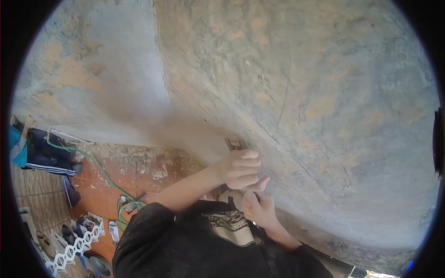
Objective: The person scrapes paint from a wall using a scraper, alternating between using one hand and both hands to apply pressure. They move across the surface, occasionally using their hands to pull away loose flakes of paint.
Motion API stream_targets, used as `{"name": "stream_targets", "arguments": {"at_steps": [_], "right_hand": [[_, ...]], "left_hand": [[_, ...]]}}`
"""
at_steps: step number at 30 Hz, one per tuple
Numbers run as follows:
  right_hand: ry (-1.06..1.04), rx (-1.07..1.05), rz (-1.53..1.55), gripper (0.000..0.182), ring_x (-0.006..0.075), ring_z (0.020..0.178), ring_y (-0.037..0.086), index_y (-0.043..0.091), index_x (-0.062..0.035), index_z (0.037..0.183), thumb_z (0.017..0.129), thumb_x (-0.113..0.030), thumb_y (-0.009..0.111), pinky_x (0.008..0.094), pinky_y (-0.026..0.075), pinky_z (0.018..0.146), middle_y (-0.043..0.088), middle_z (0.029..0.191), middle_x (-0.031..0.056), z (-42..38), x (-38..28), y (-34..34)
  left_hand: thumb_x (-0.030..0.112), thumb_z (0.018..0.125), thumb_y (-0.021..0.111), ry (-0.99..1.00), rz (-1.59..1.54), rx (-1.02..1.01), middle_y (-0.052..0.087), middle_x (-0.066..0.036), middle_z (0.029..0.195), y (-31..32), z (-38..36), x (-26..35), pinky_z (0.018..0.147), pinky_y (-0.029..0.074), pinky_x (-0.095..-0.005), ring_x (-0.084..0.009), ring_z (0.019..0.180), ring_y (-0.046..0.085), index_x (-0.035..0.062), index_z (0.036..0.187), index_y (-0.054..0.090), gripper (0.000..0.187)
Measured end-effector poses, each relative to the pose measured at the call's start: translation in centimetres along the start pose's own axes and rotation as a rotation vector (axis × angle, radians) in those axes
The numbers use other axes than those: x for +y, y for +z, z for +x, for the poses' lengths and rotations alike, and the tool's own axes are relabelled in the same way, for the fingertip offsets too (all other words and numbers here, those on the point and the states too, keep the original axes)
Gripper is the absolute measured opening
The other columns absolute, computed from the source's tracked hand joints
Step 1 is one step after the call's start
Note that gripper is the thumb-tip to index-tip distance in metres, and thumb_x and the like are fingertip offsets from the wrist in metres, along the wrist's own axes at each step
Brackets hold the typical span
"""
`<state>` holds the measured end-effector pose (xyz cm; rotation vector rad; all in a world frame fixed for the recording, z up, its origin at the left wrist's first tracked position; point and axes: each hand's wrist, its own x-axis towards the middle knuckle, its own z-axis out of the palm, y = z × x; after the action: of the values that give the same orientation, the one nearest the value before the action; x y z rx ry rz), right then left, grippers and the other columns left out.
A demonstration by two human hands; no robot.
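Observation:
Fingers curled, my left hand [242, 170] is at the middle of the view, close to the patchy grey plaster wall [324, 92]. A small dark piece with a pale patch [235, 143] shows just above its knuckles; whether the hand grips it is unclear. Just below and to the right, my right hand [259, 208] is closed in front of my black shirt, near the left hand. What either hand holds, if anything, is mostly hidden by the fingers.
At the far left another person in a teal top and dark striped trousers [48, 150] is by the wall. A green hose [99, 167] lies over the reddish tiled floor [125, 173]. Shoes [68, 234] and a white lattice [76, 248] are at lower left.

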<state>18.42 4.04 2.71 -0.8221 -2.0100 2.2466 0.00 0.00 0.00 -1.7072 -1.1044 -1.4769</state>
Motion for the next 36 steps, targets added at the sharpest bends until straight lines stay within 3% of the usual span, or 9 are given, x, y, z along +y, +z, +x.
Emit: {"name": "stream_targets", "arguments": {"at_steps": [3, 9, 13, 15, 18, 23, 25, 29, 36], "right_hand": [[0.239, 0.109, 0.097, 0.04, 0.0086, 0.039, 0.039, 0.044, -0.006, 0.068, 0.104, -0.024, 0.047, 0.024, 0.03, 0.035, 0.042, 0.053, 0.0002, -3.6, -2.0, -1.8], [0.145, 0.059, 0.112, 0.039, 0.0087, 0.037, 0.037, 0.042, -0.0062, 0.066, 0.103, -0.018, 0.044, 0.024, 0.029, 0.035, 0.04, 0.051, 0.0, -1.7, -1.7, 0.2], [0.223, 0.076, 0.215, 0.037, 0.0082, 0.037, 0.037, 0.042, -0.0058, 0.065, 0.102, -0.013, 0.046, 0.0244, 0.029, 0.033, 0.039, 0.051, -0.0003, -1.5, -2.2, -0.4], [0.197, 0.037, 0.259, 0.027, 0.0077, 0.037, 0.037, 0.048, -0.0034, 0.075, 0.1, -0.01, 0.048, 0.0245, 0.029, 0.031, 0.038, 0.051, -0.0009, -0.6, -3.8, 0.0], [0.165, -0.047, 0.198, 0.007, 0.0065, 0.036, 0.037, 0.051, -0.003, 0.105, 0.098, -0.004, 0.049, 0.0231, 0.027, 0.03, 0.038, 0.051, -0.0025, -0.4, -2.4, 0.3], [0.255, 0.0, 0.18, 0.015, 0.0046, 0.039, 0.039, 0.055, 0.0022, 0.109, 0.096, -0.004, 0.056, 0.0227, 0.029, 0.035, 0.044, 0.053, -0.0036, -1.5, -4.0, -1.0], [0.132, 0.066, 0.191, 0.013, 0.0046, 0.039, 0.04, 0.055, 0.0015, 0.108, 0.096, -0.002, 0.055, 0.0224, 0.029, 0.034, 0.043, 0.053, -0.0037, 0.6, -2.6, -0.4], [0.193, -0.081, 0.15, 0.013, 0.006, 0.038, 0.039, 0.051, -0.0004, 0.11, 0.097, -0.004, 0.054, 0.0234, 0.03, 0.035, 0.042, 0.053, -0.0033, 1.4, -5.1, 1.3], [0.315, 0.013, 0.176, 0.021, 0.0056, 0.041, 0.035, 0.047, -0.0005, 0.113, 0.098, -0.009, 0.057, 0.0237, 0.031, 0.038, 0.041, 0.057, -0.0034, -2.1, 0.3, -1.3]], "left_hand": [[0.006, 0.079, 0.069, -0.055, -0.144, 0.102, 0.042, -0.002, 0.053, 3.2, 1.0, 2.5, 0.063, 0.047, -0.0316, -0.0193, 0.051, 0.046, 0.0111, 0.052, 0.037, 0.041], [0.004, 0.078, 0.069, -0.036, -0.126, 0.098, 0.04, -0.001, 0.053, 1.4, 0.3, 1.1, 0.059, 0.045, -0.0299, -0.0184, 0.049, 0.044, 0.0112, 0.052, 0.037, 0.041], [0.0, 0.074, 0.068, -0.064, -0.153, 0.148, 0.037, -0.001, 0.052, 2.2, 0.5, 1.0, 0.057, 0.042, -0.0315, -0.0197, 0.048, 0.04, 0.0107, 0.052, 0.037, 0.04], [0.0, 0.074, 0.069, -0.064, -0.12, 0.188, 0.037, -0.001, 0.052, 0.8, 1.2, 0.0, 0.059, 0.042, -0.0314, -0.0198, 0.048, 0.04, 0.0108, 0.052, 0.036, 0.041], [0.002, 0.074, 0.07, -0.087, -0.123, 0.157, 0.037, -0.001, 0.051, -0.1, 0.7, 0.2, 0.06, 0.042, -0.0312, -0.0193, 0.047, 0.041, 0.0109, 0.052, 0.036, 0.041], [0.0, 0.075, 0.065, -0.107, -0.132, 0.298, 0.032, 0.0, 0.048, 2.6, 0.8, 0.9, 0.06, 0.04, -0.0302, -0.0167, 0.044, 0.038, 0.0115, 0.052, 0.032, 0.042], [-0.001, 0.075, 0.065, 0.046, -0.035, 0.235, 0.032, 0.0, 0.048, 0.9, 1.3, -1.3, 0.062, 0.041, -0.0304, -0.0171, 0.044, 0.038, 0.0115, 0.051, 0.033, 0.042], [-0.002, 0.072, 0.067, -0.058, -0.036, 0.235, 0.034, -0.002, 0.052, -1.4, 1.3, -1.3, 0.06, 0.044, -0.0332, -0.0207, 0.048, 0.041, 0.0089, 0.051, 0.036, 0.039], [-0.001, 0.075, 0.066, -0.184, -0.125, 0.257, 0.029, -0.001, 0.049, 3.7, -3.2, 2.7, 0.061, 0.04, -0.0319, -0.0178, 0.044, 0.035, 0.0125, 0.05, 0.034, 0.043]]}}
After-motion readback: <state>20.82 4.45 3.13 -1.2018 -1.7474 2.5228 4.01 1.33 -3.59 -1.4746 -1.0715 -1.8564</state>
